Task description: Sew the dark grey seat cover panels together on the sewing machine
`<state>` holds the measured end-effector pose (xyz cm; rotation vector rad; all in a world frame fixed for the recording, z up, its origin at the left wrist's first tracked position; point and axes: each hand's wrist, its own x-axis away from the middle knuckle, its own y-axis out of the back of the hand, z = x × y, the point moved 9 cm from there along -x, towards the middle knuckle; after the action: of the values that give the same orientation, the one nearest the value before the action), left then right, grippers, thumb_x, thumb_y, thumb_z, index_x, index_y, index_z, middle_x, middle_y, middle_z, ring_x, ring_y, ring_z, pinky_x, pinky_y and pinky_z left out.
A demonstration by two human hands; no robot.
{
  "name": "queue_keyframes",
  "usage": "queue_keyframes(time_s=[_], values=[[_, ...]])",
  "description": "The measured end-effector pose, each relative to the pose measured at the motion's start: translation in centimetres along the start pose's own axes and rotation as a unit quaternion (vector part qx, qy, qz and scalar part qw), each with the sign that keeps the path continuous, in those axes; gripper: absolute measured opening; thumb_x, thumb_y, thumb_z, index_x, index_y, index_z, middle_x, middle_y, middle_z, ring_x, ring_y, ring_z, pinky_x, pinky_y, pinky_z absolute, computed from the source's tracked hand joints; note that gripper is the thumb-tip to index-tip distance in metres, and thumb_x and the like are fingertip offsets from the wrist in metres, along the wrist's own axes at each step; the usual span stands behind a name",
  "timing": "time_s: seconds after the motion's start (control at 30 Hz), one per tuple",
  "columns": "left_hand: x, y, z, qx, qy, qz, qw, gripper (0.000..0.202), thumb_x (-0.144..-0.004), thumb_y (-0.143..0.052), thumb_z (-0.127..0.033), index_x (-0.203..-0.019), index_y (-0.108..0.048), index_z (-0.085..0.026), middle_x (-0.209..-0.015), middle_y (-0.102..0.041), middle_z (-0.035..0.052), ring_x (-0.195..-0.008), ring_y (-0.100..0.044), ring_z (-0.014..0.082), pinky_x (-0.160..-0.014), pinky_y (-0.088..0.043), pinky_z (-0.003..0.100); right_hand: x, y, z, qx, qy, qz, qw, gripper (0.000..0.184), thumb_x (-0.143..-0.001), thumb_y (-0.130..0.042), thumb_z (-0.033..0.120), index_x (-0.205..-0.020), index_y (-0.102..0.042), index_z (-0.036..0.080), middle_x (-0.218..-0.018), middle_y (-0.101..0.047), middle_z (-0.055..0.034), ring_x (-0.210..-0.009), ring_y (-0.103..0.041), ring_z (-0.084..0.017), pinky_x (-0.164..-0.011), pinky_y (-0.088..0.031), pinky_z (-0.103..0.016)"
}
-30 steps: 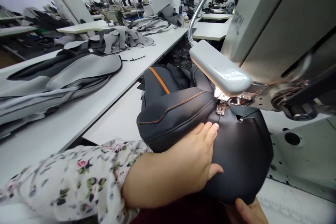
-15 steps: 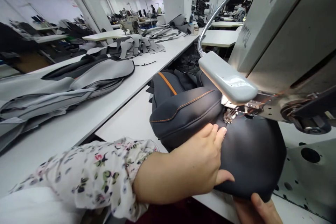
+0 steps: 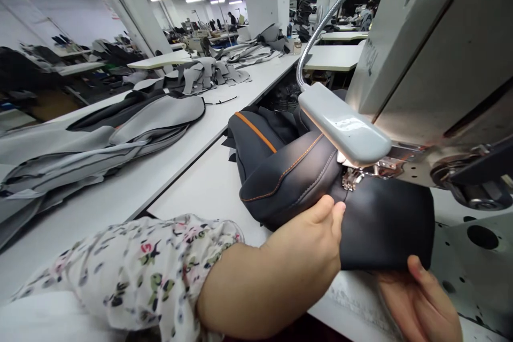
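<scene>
Pinching black seat cover [image 3: 385,224] edge, right hand [image 3: 417,299], left hand [image 3: 312,240] flat on it, sewing machine [image 3: 425,37] lettering unreadable.

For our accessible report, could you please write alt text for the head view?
A left hand presses a dark cover with orange stitching at a sewing machine's foot; the right hand grips its near edge. Grey fabric lies on the table.

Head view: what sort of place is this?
Probably a sewing factory for seat covers: an industrial sewing machine with a gooseneck lamp, a dark cover with orange stitching under its needle, and long tables stacked with grey cut panels.
</scene>
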<state>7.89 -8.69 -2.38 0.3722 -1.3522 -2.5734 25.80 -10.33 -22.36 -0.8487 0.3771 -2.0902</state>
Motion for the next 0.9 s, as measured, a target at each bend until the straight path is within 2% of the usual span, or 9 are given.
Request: queue_keyframes(time_s=[0.07,0.13,0.3,0.4,0.67,0.77,0.9], values=[[0.1,-0.2,-0.1,-0.003,-0.003,-0.009,1.000,0.044,-0.087,-0.060,-0.030,-0.126,-0.078,-0.017,-0.141,-0.068,0.0132,-0.131,-0.062,0.0308,-0.113,-0.047,0.046,-0.6,-0.2,0.3,0.002,0.001,-0.008,1.000,0.047,-0.085,-0.073,0.046,-0.131,-0.070,0.035,-0.141,-0.069,-0.0039,-0.140,-0.056,-0.032,-0.120,-0.043,-0.060],[0.1,-0.4,-0.2,-0.004,-0.014,-0.012,1.000,0.043,-0.087,-0.059,-0.026,-0.124,-0.079,-0.017,-0.140,-0.069,0.0132,-0.129,-0.063,0.0304,-0.110,-0.048,0.045,-1.0,-0.5,0.8,0.008,0.010,-0.010,1.000,0.046,-0.083,-0.075,0.045,-0.128,-0.072,0.035,-0.139,-0.069,-0.0035,-0.140,-0.056,-0.032,-0.120,-0.043,-0.060],[-0.2,-0.3,0.4,0.005,-0.045,-0.031,0.998,0.035,-0.088,-0.061,-0.023,-0.115,-0.081,-0.013,-0.133,-0.072,0.0176,-0.113,-0.069,0.0313,-0.097,-0.049,0.046,-1.4,-1.7,2.0,0.031,0.044,-0.001,0.999,0.043,-0.079,-0.079,0.048,-0.120,-0.074,0.034,-0.133,-0.073,-0.0033,-0.139,-0.057,-0.030,-0.118,-0.046,-0.055],[-0.5,-0.2,1.0,0.027,-0.056,-0.032,0.998,0.025,-0.091,-0.061,-0.019,-0.104,-0.081,-0.013,-0.127,-0.074,0.0189,-0.105,-0.070,0.0277,-0.090,-0.049,0.042,-1.6,-2.0,2.3,0.031,0.039,-0.003,0.999,0.044,-0.077,-0.080,0.048,-0.118,-0.074,0.034,-0.132,-0.073,-0.0031,-0.136,-0.059,-0.029,-0.115,-0.050,-0.050],[-1.7,-0.6,1.9,0.089,-0.082,-0.074,0.990,0.021,-0.093,-0.059,-0.012,-0.100,-0.079,-0.011,-0.110,-0.077,0.0173,-0.085,-0.069,0.0218,-0.080,-0.047,0.039,-2.8,-3.5,2.5,-0.014,0.019,0.006,1.000,0.043,-0.076,-0.081,0.044,-0.117,-0.075,0.033,-0.130,-0.074,0.0009,-0.120,-0.068,-0.021,-0.092,-0.060,-0.033],[-2.2,-0.9,2.2,0.110,-0.079,-0.081,0.988,0.020,-0.093,-0.057,-0.010,-0.093,-0.077,-0.012,-0.101,-0.077,0.0142,-0.079,-0.065,0.0205,-0.076,-0.045,0.038,-3.2,-4.4,2.7,-0.031,0.011,0.005,0.999,0.041,-0.076,-0.082,0.042,-0.116,-0.075,0.033,-0.129,-0.075,0.0015,-0.113,-0.071,-0.019,-0.085,-0.060,-0.029],[-3.0,-0.9,3.0,0.138,-0.067,-0.070,0.986,0.026,-0.096,-0.053,-0.007,-0.082,-0.072,-0.016,-0.089,-0.073,0.0079,-0.074,-0.061,0.0192,-0.073,-0.043,0.037,-2.9,-5.1,2.0,-0.046,-0.001,0.019,0.999,0.037,-0.079,-0.078,0.046,-0.113,-0.077,0.033,-0.124,-0.077,0.0003,-0.109,-0.072,-0.021,-0.090,-0.060,-0.035]])
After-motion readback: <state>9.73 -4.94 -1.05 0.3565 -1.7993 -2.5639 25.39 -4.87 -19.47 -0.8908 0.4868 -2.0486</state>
